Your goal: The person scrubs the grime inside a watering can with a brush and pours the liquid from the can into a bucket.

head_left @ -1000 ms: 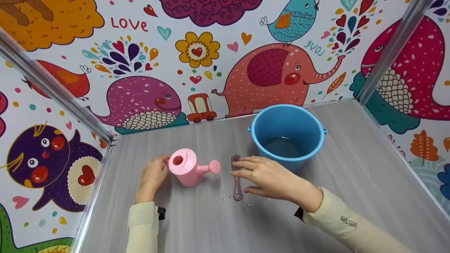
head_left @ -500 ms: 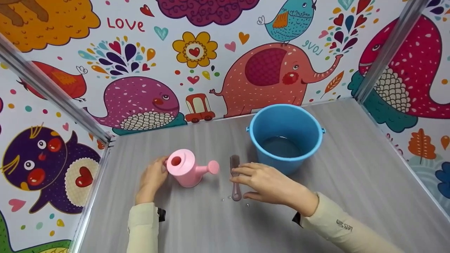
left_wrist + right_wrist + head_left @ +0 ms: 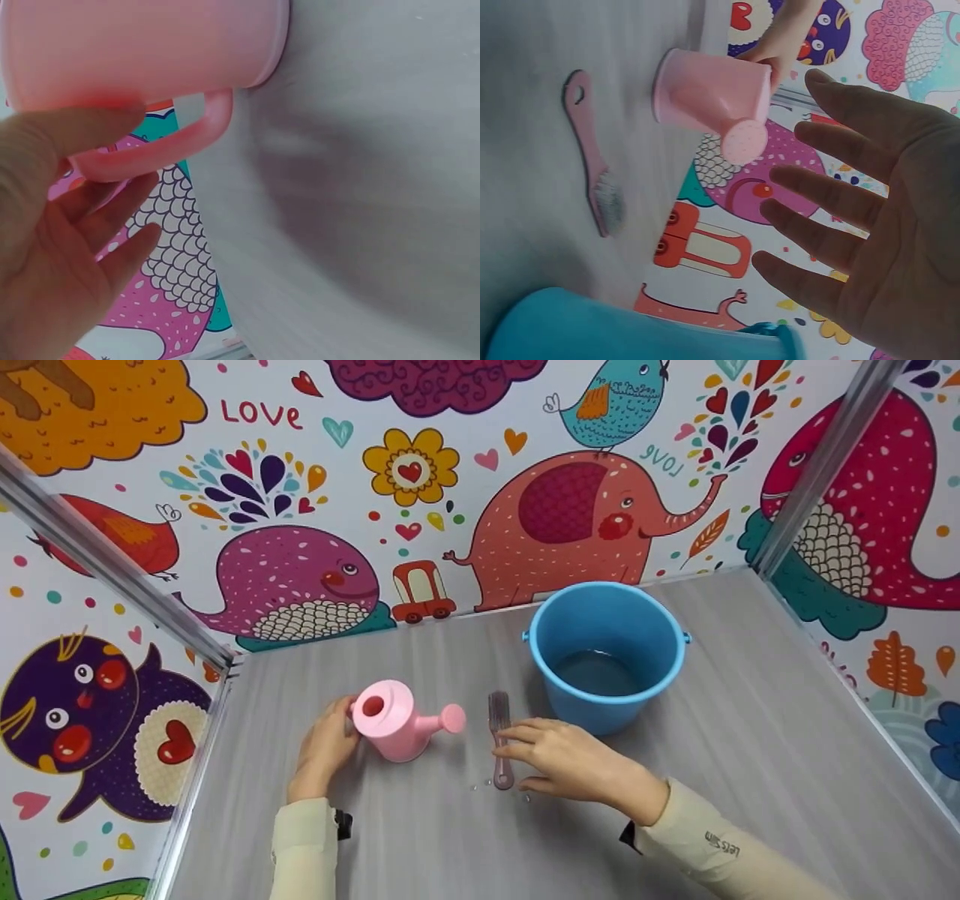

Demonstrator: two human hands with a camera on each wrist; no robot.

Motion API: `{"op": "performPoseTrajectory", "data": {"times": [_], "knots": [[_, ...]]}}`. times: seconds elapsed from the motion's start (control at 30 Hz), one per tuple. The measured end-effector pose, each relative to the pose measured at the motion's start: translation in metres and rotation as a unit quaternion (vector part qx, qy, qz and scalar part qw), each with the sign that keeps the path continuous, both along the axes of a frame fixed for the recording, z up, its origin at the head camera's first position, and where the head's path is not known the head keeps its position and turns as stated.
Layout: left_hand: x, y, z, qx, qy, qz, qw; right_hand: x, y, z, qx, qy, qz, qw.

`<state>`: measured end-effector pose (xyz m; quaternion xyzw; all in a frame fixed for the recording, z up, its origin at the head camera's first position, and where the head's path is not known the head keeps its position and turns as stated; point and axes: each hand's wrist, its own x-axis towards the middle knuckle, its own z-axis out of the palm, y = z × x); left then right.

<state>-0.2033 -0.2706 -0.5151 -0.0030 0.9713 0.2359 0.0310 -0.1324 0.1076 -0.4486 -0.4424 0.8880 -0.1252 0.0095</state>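
Observation:
A pink watering can stands upright on the grey tabletop, its spout turned right. My left hand holds its handle; in the left wrist view the thumb lies over the handle's upper part, with fingers behind it. My right hand hovers over a brush with a mauve handle. The right wrist view shows the brush lying flat on the table, apart from the hand. That hand's fingers are spread and hold nothing. From the head view, the fingers hide part of the brush.
A blue bucket stands just beyond my right hand, with some clear liquid at its bottom. Several small droplets dot the table by the brush handle. Patterned walls and metal posts bound the back and sides.
My right hand has drawn slightly back towards me, uncovering more of the brush's bristles. The left hand stays at the watering can. The head view has shifted a little.

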Motion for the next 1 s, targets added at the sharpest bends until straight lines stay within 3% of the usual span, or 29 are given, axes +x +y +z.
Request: {"op": "performPoseTrajectory", "data": {"times": [0.43, 0.77, 1.0], "knots": [[0.004, 0.002, -0.001, 0.010, -0.012, 0.007, 0.9998, -0.006, 0.001, -0.024, 0.001, -0.013, -0.019, 0.9997], [0.007, 0.000, -0.003, -0.006, 0.011, -0.006, 0.9999, -0.008, 0.000, -0.039, -0.008, 0.007, -0.019, 0.9998], [0.010, 0.001, -0.004, 0.003, 0.013, 0.003, 0.9999, -0.011, -0.002, -0.048, -0.002, -0.020, -0.039, 0.9990]]}}
